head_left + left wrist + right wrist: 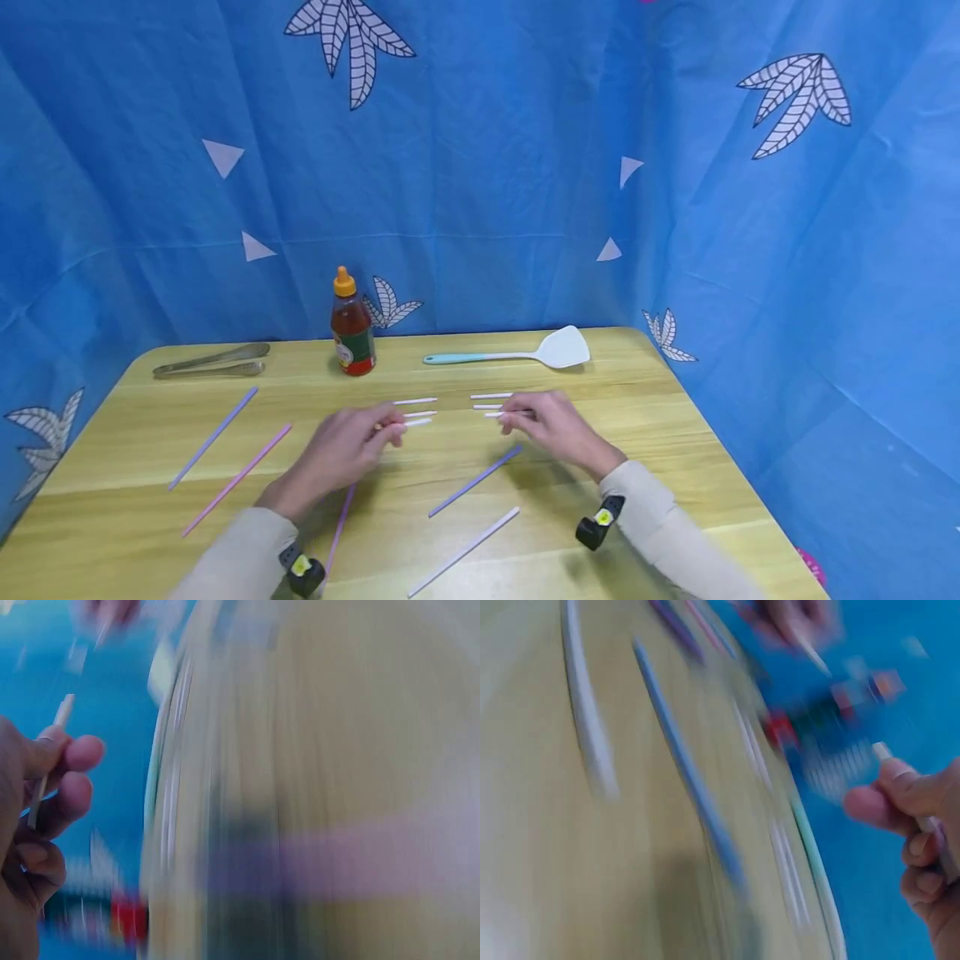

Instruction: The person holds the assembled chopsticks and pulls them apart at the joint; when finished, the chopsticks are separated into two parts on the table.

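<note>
My left hand [348, 446] pinches a thin white stick [64, 712] between thumb and fingers; its tip points right, towards the other hand. Opposite, my right hand [555, 427] pinches a similar white stick [882, 751], pointing left. A gap separates the two tips. Behind the left fingers lie two white sticks [415, 402], partly covered by that hand. Two further white sticks [491, 396] lie behind the right hand. A blue straw [476, 482] lies slantwise in front of the hands, and a purple straw [342, 529] runs beside the left forearm.
A white straw [463, 552] lies near the front. Blue [213, 437] and pink straws [237, 480] lie at left. Along the back of the wooden table [645, 400] are metal tongs [213, 362], an orange-capped sauce bottle [352, 325] and a white spatula [562, 347], before a blue curtain.
</note>
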{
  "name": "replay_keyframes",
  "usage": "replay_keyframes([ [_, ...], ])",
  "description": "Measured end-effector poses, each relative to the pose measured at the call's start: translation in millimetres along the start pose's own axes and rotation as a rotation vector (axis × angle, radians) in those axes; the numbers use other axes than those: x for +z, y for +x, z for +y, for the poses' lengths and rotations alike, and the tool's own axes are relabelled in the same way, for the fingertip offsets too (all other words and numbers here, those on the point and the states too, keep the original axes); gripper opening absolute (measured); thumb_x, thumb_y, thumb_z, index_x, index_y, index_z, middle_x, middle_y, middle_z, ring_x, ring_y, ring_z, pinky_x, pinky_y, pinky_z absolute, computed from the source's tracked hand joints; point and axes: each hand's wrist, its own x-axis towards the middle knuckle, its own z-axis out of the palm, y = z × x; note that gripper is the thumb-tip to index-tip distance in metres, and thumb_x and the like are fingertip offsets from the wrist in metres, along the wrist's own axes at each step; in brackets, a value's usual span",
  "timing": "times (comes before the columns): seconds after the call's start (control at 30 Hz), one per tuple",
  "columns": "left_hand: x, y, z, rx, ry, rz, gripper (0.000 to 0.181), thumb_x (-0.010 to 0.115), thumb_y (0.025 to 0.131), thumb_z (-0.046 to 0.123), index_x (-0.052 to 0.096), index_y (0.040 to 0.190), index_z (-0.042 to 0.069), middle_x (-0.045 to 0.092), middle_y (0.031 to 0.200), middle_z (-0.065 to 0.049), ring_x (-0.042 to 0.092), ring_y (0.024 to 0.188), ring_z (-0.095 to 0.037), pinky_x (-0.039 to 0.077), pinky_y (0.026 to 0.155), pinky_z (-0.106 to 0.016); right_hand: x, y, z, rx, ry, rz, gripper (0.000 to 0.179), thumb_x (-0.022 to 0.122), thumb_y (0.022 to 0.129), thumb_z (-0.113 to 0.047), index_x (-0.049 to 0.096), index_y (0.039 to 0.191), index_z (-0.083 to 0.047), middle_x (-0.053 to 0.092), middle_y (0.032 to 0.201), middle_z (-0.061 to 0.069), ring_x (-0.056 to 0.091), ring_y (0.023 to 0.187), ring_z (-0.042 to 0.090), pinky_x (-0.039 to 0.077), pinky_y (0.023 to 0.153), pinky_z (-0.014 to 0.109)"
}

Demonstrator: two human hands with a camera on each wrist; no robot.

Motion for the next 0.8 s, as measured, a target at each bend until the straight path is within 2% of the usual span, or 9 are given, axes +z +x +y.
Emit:
replay_keyframes([
  [0.1, -20.2, -15.2, -30.2, -0.128, 0.009, 0.042, 0.008, 0.067, 0.110, 0.020, 0.075, 0.108, 0.022, 0.076, 0.090, 0.010, 0.058, 0.071, -0.003, 0.044, 0.063, -0.027, -19.2, -12.1, 23.7, 0.102, -0.017, 0.091, 0.013, 0.072, 0.106, -0.018, 0.081, 0.103, -0.009, 0.080, 0.086, -0.007, 0.077, 0.079, 0.021, 0.055, 0.073, 0.024],
  [0.17, -28.1, -20.1, -44.4, -0.148, 0.039, 0.063, 0.008, 0.069, 0.109, 0.021, 0.076, 0.110, 0.021, 0.078, 0.093, 0.010, 0.067, 0.079, -0.008, 0.052, 0.068, -0.033, -24.1, -16.1, 34.8, 0.146, -0.018, 0.114, 0.014, 0.071, 0.107, -0.017, 0.081, 0.105, -0.008, 0.080, 0.087, -0.006, 0.072, 0.076, 0.016, 0.051, 0.070, 0.024],
  [0.23, -29.0, -19.1, -51.0, -0.142, 0.078, 0.083, 0.007, 0.072, 0.107, 0.021, 0.077, 0.111, 0.021, 0.079, 0.095, 0.009, 0.073, 0.088, -0.015, 0.057, 0.074, -0.041, -20.4, -15.2, 40.8, 0.165, -0.023, 0.121, 0.015, 0.068, 0.108, -0.015, 0.080, 0.107, -0.006, 0.080, 0.089, -0.004, 0.065, 0.071, 0.012, 0.046, 0.065, 0.023],
  [0.37, -23.6, -11.1, -54.3, -0.116, 0.118, 0.075, 0.009, 0.076, 0.105, 0.023, 0.076, 0.113, 0.021, 0.080, 0.103, 0.006, 0.075, 0.098, -0.022, 0.061, 0.085, -0.051, -6.4, -9.9, 46.9, 0.152, -0.050, 0.121, 0.016, 0.066, 0.107, -0.012, 0.080, 0.111, -0.006, 0.078, 0.097, 0.001, 0.054, 0.073, 0.002, 0.046, 0.066, 0.022],
  [0.5, -18.2, -1.2, -52.7, -0.107, 0.132, 0.028, 0.010, 0.076, 0.104, 0.022, 0.076, 0.114, 0.018, 0.080, 0.109, 0.001, 0.075, 0.105, -0.024, 0.061, 0.093, -0.053, 6.8, -1.7, 46.4, 0.101, -0.076, 0.131, 0.011, 0.073, 0.104, -0.012, 0.082, 0.111, -0.010, 0.074, 0.105, 0.001, 0.062, 0.088, 0.007, 0.054, 0.078, 0.026],
  [0.6, -13.9, 7.2, -49.8, -0.084, 0.139, 0.005, 0.010, 0.076, 0.104, 0.020, 0.077, 0.114, 0.016, 0.079, 0.112, -0.001, 0.073, 0.109, -0.026, 0.059, 0.098, -0.054, 15.9, 5.4, 44.2, 0.075, -0.093, 0.104, 0.011, 0.077, 0.102, -0.013, 0.082, 0.111, -0.012, 0.071, 0.104, 0.000, 0.065, 0.094, 0.013, 0.057, 0.083, 0.030],
  [0.8, -0.6, 21.0, -42.1, -0.014, 0.206, -0.040, 0.011, 0.078, 0.103, 0.020, 0.078, 0.113, 0.018, 0.073, 0.111, 0.002, 0.068, 0.111, -0.025, 0.053, 0.107, -0.059, 31.0, 18.2, 40.6, 0.054, -0.168, 0.034, 0.006, 0.078, 0.103, -0.022, 0.079, 0.103, -0.015, 0.072, 0.101, -0.005, 0.064, 0.092, 0.010, 0.057, 0.083, 0.031],
])
